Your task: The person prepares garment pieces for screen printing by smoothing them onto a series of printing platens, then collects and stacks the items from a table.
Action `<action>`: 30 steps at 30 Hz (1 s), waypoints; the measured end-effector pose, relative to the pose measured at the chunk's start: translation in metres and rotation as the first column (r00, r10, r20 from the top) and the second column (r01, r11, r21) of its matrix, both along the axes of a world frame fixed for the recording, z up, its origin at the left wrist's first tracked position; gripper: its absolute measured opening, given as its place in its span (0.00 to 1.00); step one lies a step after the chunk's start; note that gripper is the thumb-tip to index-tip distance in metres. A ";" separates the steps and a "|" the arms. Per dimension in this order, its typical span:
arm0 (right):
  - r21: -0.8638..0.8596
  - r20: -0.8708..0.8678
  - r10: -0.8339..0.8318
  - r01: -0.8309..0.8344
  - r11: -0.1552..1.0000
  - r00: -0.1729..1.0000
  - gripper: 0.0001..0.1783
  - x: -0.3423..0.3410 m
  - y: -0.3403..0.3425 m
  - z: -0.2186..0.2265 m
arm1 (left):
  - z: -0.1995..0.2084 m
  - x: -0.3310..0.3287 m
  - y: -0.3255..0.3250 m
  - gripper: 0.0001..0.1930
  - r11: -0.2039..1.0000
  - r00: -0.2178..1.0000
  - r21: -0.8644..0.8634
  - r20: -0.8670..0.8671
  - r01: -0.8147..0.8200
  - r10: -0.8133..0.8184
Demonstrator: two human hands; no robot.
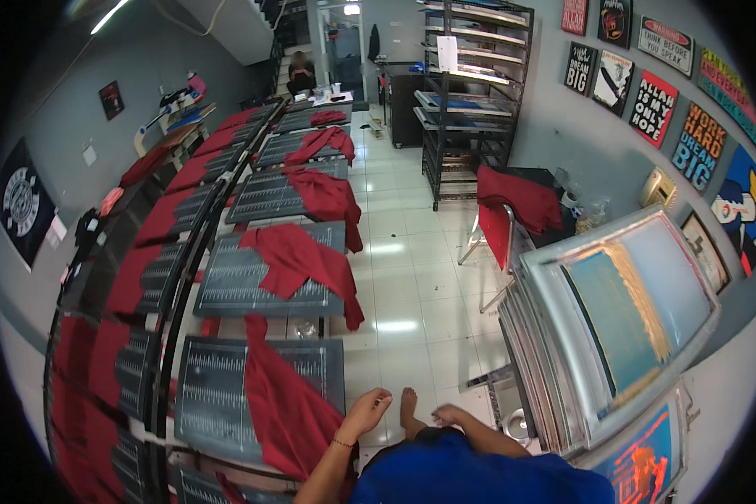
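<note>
My left hand (367, 412), with a beaded bracelet at its wrist, hangs over the floor with loosely bent fingers and nothing visible in it. Just left of it a dark red piece of cloth (284, 403) lies across a grey printing board (214, 391) marked with white rulings; the cloth drapes over the board's right edge. My right hand (451, 415) is low in front of my body, fingers loosely apart, and holds nothing I can see. Another red cloth (302, 265) is bunched over the board beyond (227, 269).
A second row of boards (130, 370) covered in red cloth runs along the left. Stacked screen frames (638, 294) stand close on my right. Farther off are a chair with red cloth (512, 202) and a tall rack (470, 101). A person (301, 74) sits at the far end.
</note>
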State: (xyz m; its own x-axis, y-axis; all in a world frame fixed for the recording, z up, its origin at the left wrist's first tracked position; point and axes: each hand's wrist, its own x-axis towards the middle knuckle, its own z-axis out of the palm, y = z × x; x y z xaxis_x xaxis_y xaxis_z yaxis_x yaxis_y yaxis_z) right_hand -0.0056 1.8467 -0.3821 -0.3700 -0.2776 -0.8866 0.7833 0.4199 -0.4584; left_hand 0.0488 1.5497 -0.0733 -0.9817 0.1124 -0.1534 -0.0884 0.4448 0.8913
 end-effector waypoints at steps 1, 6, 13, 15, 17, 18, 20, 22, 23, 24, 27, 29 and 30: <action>0.057 -0.089 0.136 -0.131 0.990 0.987 0.22 -0.055 -0.045 0.022 | -0.025 -0.018 -0.020 0.17 0.998 0.997 0.003 0.038 -0.065 0.065; 0.136 -0.333 0.304 -0.274 0.952 0.893 0.20 -0.337 -0.134 0.085 | -0.048 -0.137 -0.057 0.17 0.943 0.943 0.215 0.272 -0.252 0.190; 0.076 -0.623 0.308 -0.336 0.939 0.719 0.17 -0.594 -0.208 0.138 | -0.089 -0.356 -0.123 0.17 0.858 0.871 0.251 0.338 -0.448 0.356; 0.128 -0.596 0.374 -0.376 0.918 0.711 0.17 -0.647 -0.180 0.108 | -0.091 -0.457 -0.146 0.17 0.905 0.920 0.235 0.257 -0.355 0.295; 0.106 -0.481 0.238 -0.214 0.971 0.844 0.17 -0.678 -0.130 0.056 | -0.086 -0.577 -0.178 0.17 0.963 0.965 0.136 0.148 -0.235 0.214; 0.480 -0.524 0.640 -0.426 0.767 0.562 0.16 -0.698 -0.047 0.013 | -0.078 -0.653 -0.175 0.17 0.987 0.991 0.106 0.075 -0.118 0.110; 0.622 -0.284 0.893 -0.642 0.450 0.350 0.13 -0.711 -0.023 0.006 | -0.070 -0.761 -0.218 0.17 0.990 0.991 0.053 0.001 -0.132 0.132; 0.380 -0.185 -0.301 0.351 0.856 0.936 0.16 -0.670 0.086 -0.022 | -0.006 -0.879 -0.216 0.16 0.991 0.995 0.123 -0.072 -0.058 0.067; 0.419 -0.085 -0.244 0.256 0.871 0.966 0.16 -0.674 0.040 -0.010 | 0.019 -0.924 -0.233 0.16 0.997 0.993 0.007 -0.094 -0.074 0.074; 0.430 -0.020 -0.193 0.183 0.884 0.981 0.16 -0.694 0.018 0.019 | 0.035 -0.969 -0.247 0.16 0.996 0.990 -0.038 -0.112 -0.086 0.081; 0.448 0.050 -0.219 0.174 0.877 0.974 0.15 -0.775 -0.009 0.059 | 0.020 -1.101 -0.261 0.15 0.995 0.979 0.020 -0.180 -0.097 0.099; 0.446 0.066 -0.207 0.156 0.881 0.976 0.15 -0.849 -0.029 0.063 | 0.008 -1.172 -0.268 0.14 0.986 0.970 0.076 -0.182 -0.149 0.161; 0.443 0.069 -0.182 0.133 0.887 0.981 0.14 -0.890 -0.040 0.062 | 0.001 -1.203 -0.275 0.14 0.974 0.967 0.082 -0.133 -0.209 0.218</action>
